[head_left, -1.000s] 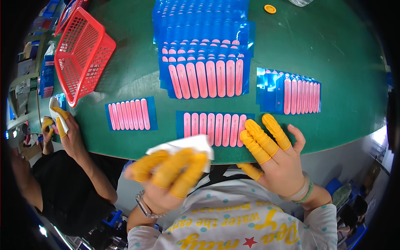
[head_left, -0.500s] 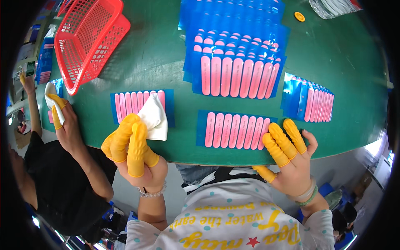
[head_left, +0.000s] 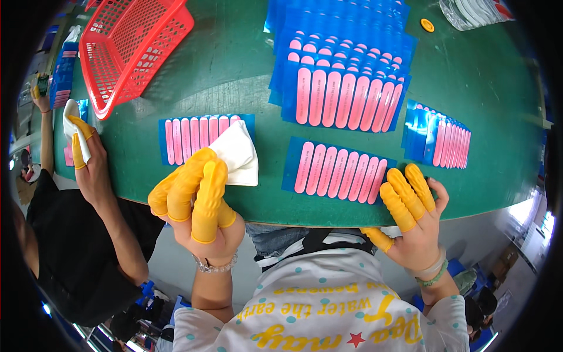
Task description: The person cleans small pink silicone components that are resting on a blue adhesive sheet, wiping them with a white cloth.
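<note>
My left hand (head_left: 199,202), with yellow finger cots, grips a white cloth (head_left: 239,154) that lies over the right end of a blue card of pink strips (head_left: 190,138). My right hand (head_left: 413,217), also in yellow finger cots, rests with spread fingers at the table's front edge, its fingertips touching the lower right corner of a second blue card of pink strips (head_left: 339,170). It holds nothing.
A large fanned stack of the same cards (head_left: 343,76) lies further back, a smaller stack (head_left: 437,141) to the right. A red plastic basket (head_left: 132,47) stands tilted at the back left. A neighbouring person's hand (head_left: 82,149) holds a white cloth at the left edge.
My left hand has brought the cloth from below the table edge up onto the left card. My right hand has stayed at the front edge by the second card.
</note>
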Available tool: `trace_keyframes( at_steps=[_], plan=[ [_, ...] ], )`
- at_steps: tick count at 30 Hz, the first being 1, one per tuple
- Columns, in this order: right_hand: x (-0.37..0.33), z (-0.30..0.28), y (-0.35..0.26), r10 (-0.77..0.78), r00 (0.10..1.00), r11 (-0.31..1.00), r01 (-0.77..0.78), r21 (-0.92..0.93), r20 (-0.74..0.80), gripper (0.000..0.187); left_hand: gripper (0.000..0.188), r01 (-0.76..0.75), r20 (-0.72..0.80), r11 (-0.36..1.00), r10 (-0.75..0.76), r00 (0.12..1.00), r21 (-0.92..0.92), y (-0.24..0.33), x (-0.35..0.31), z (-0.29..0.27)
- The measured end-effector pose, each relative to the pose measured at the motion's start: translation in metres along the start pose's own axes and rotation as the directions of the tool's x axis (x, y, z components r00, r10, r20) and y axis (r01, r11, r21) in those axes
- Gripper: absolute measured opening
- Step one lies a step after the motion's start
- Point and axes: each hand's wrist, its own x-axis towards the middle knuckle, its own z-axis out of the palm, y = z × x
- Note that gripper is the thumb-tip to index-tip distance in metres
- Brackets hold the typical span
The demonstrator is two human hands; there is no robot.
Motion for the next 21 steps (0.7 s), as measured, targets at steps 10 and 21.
trace_keyframes(
  at_steps=[10, 21],
  plan=[
    [-0.013, 0.000, 0.012, -0.053, 0.989, 0.990, 0.070, 0.123, -0.137, 0.042, 0.022, -0.002, 0.031, 1.000, 0.002, 1.000, 0.021, 0.001, 0.002, -0.002],
    [-0.011, 0.007, 0.007, -0.107, 0.984, 0.994, 0.107, -0.008, -0.142, 0.041, 0.019, -0.035, 0.068, 0.998, 0.032, 0.997, 0.044, 0.002, 0.002, -0.003]
  ],
)
